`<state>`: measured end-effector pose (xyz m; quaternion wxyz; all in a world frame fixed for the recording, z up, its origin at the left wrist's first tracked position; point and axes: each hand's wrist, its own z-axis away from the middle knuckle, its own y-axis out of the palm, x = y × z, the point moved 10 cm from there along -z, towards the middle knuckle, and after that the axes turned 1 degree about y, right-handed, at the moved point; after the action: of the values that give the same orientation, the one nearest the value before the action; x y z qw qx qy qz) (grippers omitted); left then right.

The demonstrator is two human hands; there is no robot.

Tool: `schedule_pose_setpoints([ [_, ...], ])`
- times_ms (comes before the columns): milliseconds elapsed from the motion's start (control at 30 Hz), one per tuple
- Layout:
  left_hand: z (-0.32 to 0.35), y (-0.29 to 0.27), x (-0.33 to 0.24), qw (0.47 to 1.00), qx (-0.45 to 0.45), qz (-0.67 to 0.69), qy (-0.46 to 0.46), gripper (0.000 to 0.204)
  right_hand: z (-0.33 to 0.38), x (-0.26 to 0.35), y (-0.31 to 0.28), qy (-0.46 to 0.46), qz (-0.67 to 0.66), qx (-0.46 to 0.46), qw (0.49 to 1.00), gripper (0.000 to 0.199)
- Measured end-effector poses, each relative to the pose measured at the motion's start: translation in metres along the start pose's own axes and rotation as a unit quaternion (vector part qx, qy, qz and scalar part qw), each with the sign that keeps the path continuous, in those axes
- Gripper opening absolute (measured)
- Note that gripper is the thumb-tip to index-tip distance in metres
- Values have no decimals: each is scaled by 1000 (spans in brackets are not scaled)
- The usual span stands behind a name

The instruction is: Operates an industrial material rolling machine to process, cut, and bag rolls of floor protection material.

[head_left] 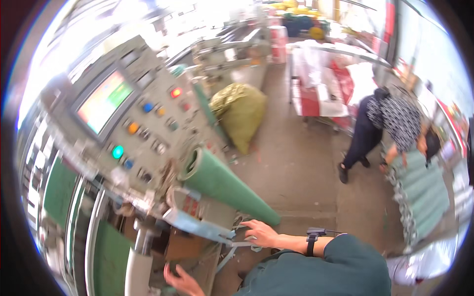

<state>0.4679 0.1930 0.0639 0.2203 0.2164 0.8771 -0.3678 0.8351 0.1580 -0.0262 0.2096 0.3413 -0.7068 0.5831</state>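
my right hand [260, 232] rests open, fingers spread on the blue strap [207, 228] below the green roll [224, 185]; my left hand [181, 281] is low, grip unclear.

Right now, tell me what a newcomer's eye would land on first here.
The grey control panel at upper left stands out, with its lit screen and coloured buttons. Below it a long green roll slants toward the floor, and the right hand rests on a pale blue strip by the machine, while the left hand reaches low near the bottom edge. A bulging yellow sack sits behind, and another person bends over at right.
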Motion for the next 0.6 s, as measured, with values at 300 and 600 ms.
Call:
schedule_pose_setpoints([
  [300,-24,-69,-2,950,-116,-290,25,60,330,-270,17,606,-16,-105,789,79],
  [600,-53,-43,21,942,-98,-319,40,58,389,-263,52,670,-109,-222,699,72],
])
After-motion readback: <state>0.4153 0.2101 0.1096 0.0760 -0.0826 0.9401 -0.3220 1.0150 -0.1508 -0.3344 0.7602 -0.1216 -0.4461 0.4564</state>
